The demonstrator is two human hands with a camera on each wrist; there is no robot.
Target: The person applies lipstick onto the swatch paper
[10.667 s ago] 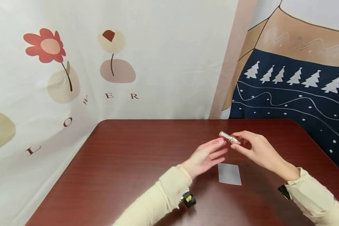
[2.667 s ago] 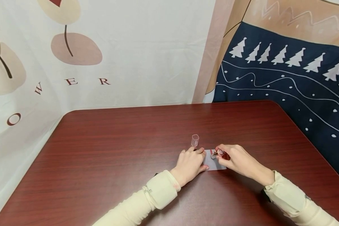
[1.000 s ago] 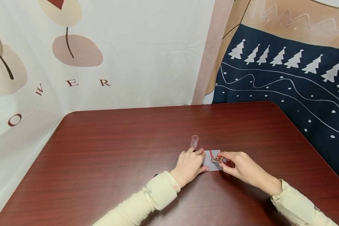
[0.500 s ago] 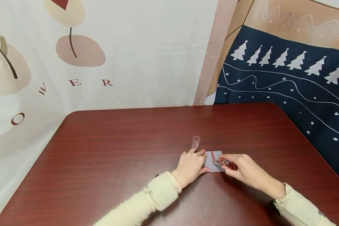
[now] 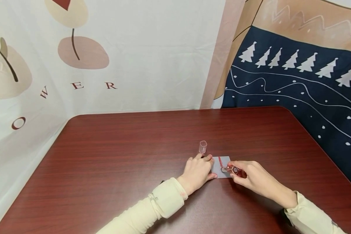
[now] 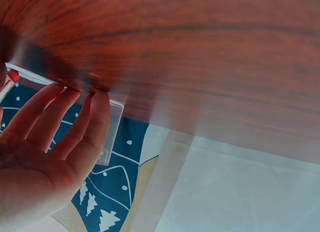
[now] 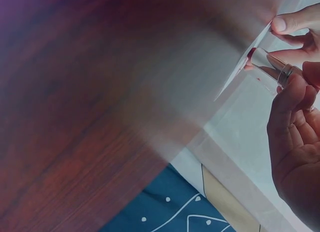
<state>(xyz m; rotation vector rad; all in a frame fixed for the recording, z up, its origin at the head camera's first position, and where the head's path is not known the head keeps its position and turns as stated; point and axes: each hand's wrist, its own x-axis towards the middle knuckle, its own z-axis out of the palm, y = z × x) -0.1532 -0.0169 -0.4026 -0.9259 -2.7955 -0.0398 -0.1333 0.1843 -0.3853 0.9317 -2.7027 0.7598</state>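
Note:
My right hand [image 5: 258, 180] pinches a lipstick [image 5: 234, 169] with a shiny metallic body between thumb and fingers. Its red tip touches the small white paper [image 5: 217, 171], as the right wrist view shows with the lipstick [image 7: 267, 64] slanted against the sheet [image 7: 235, 76]. A red stroke [image 5: 220, 161] runs down from the paper's far edge to the tip. On the paper's left edge rests my left hand [image 5: 195, 172], fingers extended and palm down. Just beyond its fingertips stands the clear lipstick cap [image 5: 203, 146], which also shows behind the fingers in the left wrist view.
A dark red wood-grain table [image 5: 128, 146] with rounded corners lies beneath everything. Behind it hangs a white cloth [image 5: 163, 65] with flower prints and letters. At the right is a navy cloth [image 5: 280, 100] with white trees.
Earlier, both hands were raised with the lipstick above the paper. The cap has since come off and stands on the table. Lately the right hand has drawn nearer me, lengthening the red stroke.

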